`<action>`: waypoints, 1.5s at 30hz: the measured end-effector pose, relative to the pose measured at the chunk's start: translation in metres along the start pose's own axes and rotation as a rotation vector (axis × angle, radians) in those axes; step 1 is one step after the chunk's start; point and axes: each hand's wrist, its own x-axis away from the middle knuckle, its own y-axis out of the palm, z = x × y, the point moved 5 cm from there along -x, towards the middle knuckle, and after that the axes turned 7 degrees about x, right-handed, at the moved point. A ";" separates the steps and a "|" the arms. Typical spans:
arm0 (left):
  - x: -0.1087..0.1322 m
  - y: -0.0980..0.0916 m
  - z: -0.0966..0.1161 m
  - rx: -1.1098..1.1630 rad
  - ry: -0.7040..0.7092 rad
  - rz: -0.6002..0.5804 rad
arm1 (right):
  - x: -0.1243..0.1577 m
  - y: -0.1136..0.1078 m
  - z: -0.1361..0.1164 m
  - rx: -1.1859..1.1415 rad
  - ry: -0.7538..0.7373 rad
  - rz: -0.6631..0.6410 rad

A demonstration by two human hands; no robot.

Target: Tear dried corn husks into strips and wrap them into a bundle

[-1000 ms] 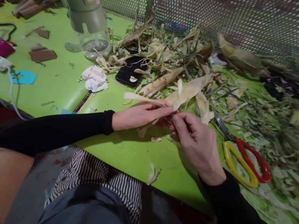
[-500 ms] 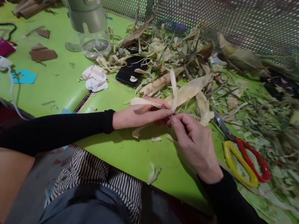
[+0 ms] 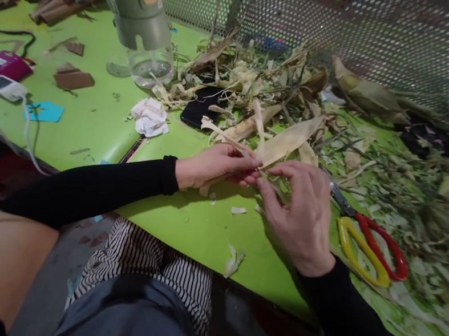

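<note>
My left hand [image 3: 227, 167] is closed in a pinch on several pale dried corn husk pieces. A narrow strip [image 3: 227, 137] sticks out to the left over its fingers. A second strip stands upward, and a broad husk leaf [image 3: 292, 142] fans out to the right from the fingertips. Just right of the pinch is my right hand [image 3: 301, 210], its thumb and forefinger apart with a gap between them. The thumb tip is close to the base of the husks; whether it touches them I cannot tell. My left fingers partly hide where the pieces meet.
Scissors [image 3: 367, 245] with red and yellow handles lie right of my right hand. A husk heap [image 3: 249, 77] spreads behind, partly over a black phone [image 3: 200, 109]. Crumpled tissue [image 3: 150, 118], a water bottle [image 3: 144, 32] and a magenta device [image 3: 1, 68] are leftward. Perforated metal screen [image 3: 295, 12] behind.
My right thumb and forefinger have parted from their pinch at the husks. The left strip now tilts upward at its free end. The view has shifted slightly.
</note>
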 end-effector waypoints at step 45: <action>0.006 0.006 0.010 -0.708 0.334 -0.056 | 0.007 0.016 -0.020 -0.324 -0.020 -0.291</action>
